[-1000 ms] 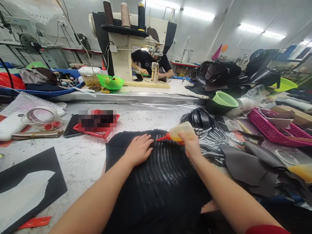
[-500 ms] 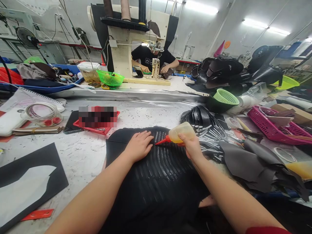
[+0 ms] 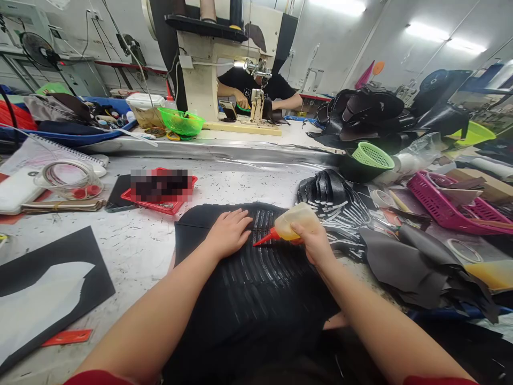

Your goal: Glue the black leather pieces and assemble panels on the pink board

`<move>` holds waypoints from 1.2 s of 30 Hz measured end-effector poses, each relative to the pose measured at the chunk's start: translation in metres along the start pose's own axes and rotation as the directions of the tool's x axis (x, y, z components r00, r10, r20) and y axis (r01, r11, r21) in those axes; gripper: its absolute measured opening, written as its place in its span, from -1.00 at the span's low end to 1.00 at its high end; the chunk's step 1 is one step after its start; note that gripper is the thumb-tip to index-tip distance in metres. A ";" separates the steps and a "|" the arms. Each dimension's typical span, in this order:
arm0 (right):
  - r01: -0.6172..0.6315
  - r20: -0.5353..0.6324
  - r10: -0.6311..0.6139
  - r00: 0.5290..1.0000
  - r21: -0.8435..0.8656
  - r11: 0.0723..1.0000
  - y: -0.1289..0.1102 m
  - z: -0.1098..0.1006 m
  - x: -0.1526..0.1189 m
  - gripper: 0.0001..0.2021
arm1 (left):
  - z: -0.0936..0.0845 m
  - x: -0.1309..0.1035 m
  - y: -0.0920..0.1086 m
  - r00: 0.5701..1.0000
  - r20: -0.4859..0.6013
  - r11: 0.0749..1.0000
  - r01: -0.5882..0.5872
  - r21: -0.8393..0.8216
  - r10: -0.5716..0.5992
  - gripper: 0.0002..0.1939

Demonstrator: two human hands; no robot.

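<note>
My right hand (image 3: 316, 243) grips a translucent squeeze bottle (image 3: 298, 220) of yellowish liquid, tilted so its red nozzle points down and left. The nozzle tip is at the surface of a black fabric piece (image 3: 232, 299), which carries several shiny curved lines of wet-looking liquid. My left hand (image 3: 228, 232) lies flat on the fabric, left of the nozzle, fingers stretched out. Beyond the bottle sits a fanned stack of black strips (image 3: 332, 200) with whitish ends.
A red tray (image 3: 176, 204) stands at the back left. Dark sheet material (image 3: 401, 267) and a magenta basket (image 3: 444, 211) lie to the right. A sewing machine (image 3: 200, 75) rises behind the table, with a person beyond it. A white pattern piece (image 3: 44, 305) lies left.
The nozzle tip has moved slightly left and down along the fabric. My left hand stays on the fabric. Behind the machine, the other person's arms have shifted.
</note>
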State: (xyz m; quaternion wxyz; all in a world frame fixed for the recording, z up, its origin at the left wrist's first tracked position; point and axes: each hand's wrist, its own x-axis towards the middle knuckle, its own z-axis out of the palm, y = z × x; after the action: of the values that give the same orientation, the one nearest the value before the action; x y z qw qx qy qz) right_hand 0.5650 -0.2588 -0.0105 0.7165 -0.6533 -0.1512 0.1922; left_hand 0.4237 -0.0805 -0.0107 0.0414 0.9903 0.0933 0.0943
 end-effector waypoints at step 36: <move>-0.077 0.143 0.079 0.987 -0.023 0.997 -0.019 -0.036 -0.041 -0.57 | 0.002 0.003 0.001 1.000 -0.019 1.000 -0.014 0.009 0.014 -0.65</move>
State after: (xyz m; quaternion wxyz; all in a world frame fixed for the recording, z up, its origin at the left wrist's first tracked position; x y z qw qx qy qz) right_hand 0.5471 -0.3112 0.0066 0.6899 -0.6495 -0.1785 0.2653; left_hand 0.4270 -0.0809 -0.0126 0.0357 0.9902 0.0870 0.1036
